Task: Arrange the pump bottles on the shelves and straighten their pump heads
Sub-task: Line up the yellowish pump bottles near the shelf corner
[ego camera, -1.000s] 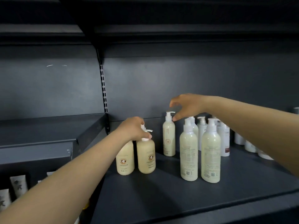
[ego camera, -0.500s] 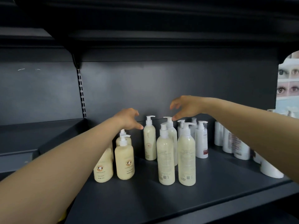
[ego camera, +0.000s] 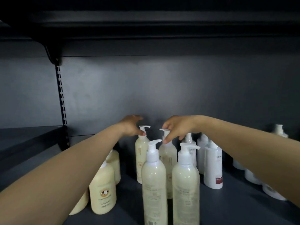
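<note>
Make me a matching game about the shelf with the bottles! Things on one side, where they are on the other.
Things:
1. left hand
2. right hand
3. white bottle with red label
4. squat cream bottle with round logo

Places:
A. under the left forearm, front left
B. on the back cream bottle's pump
C. right of the cream bottles
D. at the back-left tall bottle's pump

Pairs: 1-D, 2-B, 3-C, 4-A
</note>
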A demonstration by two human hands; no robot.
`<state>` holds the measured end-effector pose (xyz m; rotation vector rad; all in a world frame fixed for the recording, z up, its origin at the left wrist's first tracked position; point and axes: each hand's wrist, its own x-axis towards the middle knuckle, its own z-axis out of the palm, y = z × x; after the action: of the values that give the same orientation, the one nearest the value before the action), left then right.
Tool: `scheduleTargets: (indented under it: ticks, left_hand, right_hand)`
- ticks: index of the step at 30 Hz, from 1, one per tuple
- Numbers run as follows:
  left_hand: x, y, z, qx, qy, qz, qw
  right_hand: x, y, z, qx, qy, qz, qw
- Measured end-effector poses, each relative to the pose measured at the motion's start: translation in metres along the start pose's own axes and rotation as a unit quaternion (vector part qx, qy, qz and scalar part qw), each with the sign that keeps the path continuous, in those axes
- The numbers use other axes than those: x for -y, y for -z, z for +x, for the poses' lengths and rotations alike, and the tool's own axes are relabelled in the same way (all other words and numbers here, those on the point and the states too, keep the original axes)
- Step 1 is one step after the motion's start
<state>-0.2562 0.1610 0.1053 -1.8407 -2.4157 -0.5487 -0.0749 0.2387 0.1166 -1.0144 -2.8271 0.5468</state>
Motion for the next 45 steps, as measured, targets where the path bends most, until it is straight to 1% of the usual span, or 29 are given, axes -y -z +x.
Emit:
scheduleTargets:
  ticks: [4,8,14,19,22,27,32,36,41,45]
  left_hand:
    - [0.005,-0.009,0.019,0.014,0.015,-0.053,0.998]
    - [0.01,-0.015,0.026,0.028,0.005,-0.042,0.999]
    - [0.017,-0.028,0.034,-0.002,0.003,-0.1,0.995]
    - [0.029,-0.024,0.038,-0.02,0.003,-0.118,0.993]
    - [0.038,-0.02,0.038,-0.029,0.011,-0.115,0.993]
    - [0.049,-0.019,0.038,-0.021,0.025,-0.118,0.993]
    - [0.049,-0.018,0.035,-0.011,0.02,-0.105,0.994]
    - [0.048,-0.022,0.034,-0.027,0.015,-0.093,0.995]
    - [0.052,-0.028,0.034,-0.044,0.011,-0.122,0.992]
    - [0.05,-0.03,0.033,-0.055,0.02,-0.115,0.992]
  right_hand:
    - [-0.011,-0.007,0.016,0.023,0.015,0.048,0.998]
    - [-0.015,-0.008,0.022,0.044,0.026,0.09,0.995]
    - [-0.02,-0.008,0.032,0.016,0.024,0.117,0.993]
    - [-0.022,-0.012,0.049,-0.013,0.023,0.126,0.992]
    - [-0.019,-0.014,0.062,-0.027,0.027,0.134,0.99]
    - [-0.015,-0.016,0.08,-0.034,0.034,0.145,0.988]
    - [-0.011,-0.021,0.093,-0.031,0.031,0.15,0.988]
    - [-0.011,-0.022,0.095,-0.028,0.024,0.149,0.988]
    - [-0.013,-0.021,0.099,-0.024,0.026,0.147,0.988]
    - [-0.017,-0.02,0.098,-0.015,0.03,0.162,0.986]
